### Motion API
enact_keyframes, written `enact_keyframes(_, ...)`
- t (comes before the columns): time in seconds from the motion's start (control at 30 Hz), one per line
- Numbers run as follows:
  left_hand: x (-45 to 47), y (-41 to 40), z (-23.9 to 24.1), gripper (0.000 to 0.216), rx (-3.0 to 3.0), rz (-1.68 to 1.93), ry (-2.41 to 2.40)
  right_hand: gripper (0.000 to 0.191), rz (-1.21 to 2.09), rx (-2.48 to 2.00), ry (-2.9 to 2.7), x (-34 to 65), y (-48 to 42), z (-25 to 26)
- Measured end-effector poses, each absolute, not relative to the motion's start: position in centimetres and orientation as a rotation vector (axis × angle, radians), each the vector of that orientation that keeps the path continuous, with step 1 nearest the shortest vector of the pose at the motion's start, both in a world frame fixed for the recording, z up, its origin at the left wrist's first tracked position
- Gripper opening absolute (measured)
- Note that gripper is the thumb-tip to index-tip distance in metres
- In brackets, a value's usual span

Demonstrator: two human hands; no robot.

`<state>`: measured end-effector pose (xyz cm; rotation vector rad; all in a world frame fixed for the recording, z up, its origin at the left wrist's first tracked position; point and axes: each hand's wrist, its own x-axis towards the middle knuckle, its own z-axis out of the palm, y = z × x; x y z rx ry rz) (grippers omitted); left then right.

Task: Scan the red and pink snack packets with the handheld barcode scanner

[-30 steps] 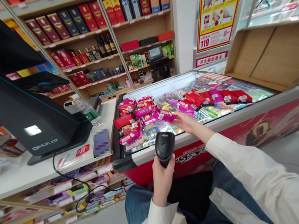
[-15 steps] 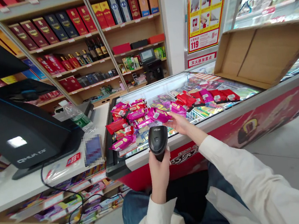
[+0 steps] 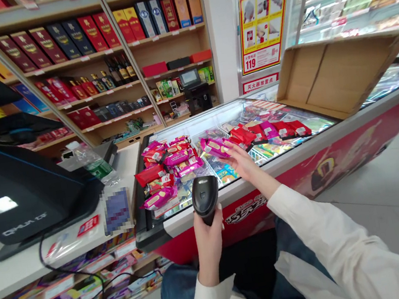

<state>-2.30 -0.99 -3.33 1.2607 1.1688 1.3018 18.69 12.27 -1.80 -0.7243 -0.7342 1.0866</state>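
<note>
My left hand (image 3: 210,240) is wrapped round the handle of a black barcode scanner (image 3: 205,193), its head tilted up toward the freezer. My right hand (image 3: 241,163) has its fingers closed on the right end of a magenta snack packet (image 3: 214,146), just above the glass freezer top (image 3: 225,173). To the left on the glass lies a pile of magenta and red packets (image 3: 176,159). Off to the right, a row of red packets (image 3: 282,129) with one magenta among them rests on the glass. Part of that row is hidden behind my right fingers.
An open cardboard box (image 3: 334,77) stands on the freezer's right part. On the left, the counter (image 3: 127,170) carries a black checkout terminal (image 3: 33,189), a plastic bottle (image 3: 92,163) and a blurred-out item (image 3: 116,211). A black cable (image 3: 101,279) hangs over the counter's front.
My right hand has shifted the magenta packet to the right, away from the left pile. The scanner stays in my left hand. The whole view has moved slightly.
</note>
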Motion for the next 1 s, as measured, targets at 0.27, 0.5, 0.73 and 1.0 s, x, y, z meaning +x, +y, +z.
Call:
enact_keyframes(0.27,-2.3,-0.8,-4.0,0.045,1.304,1.186,1.151,0.037,-0.21,-1.408,-0.819,30.2,13.6,-0.5)
enact_keyframes(0.5,-1.2,-1.4,-4.4,0.043,1.27,1.218,1.154,0.04,-0.157,-1.664,-0.979,34.7,15.8,-2.5)
enact_keyframes(0.73,-1.7,-1.4,-4.7,0.044,1.265,1.203,1.139,0.032,-0.272,-1.358,-1.302,27.7,14.4,0.2)
enact_keyframes(1.0,-2.8,-1.8,-4.7,0.045,1.219,1.259,1.184,0.032,0.197,-1.14,-2.007,15.0,18.3,-0.3)
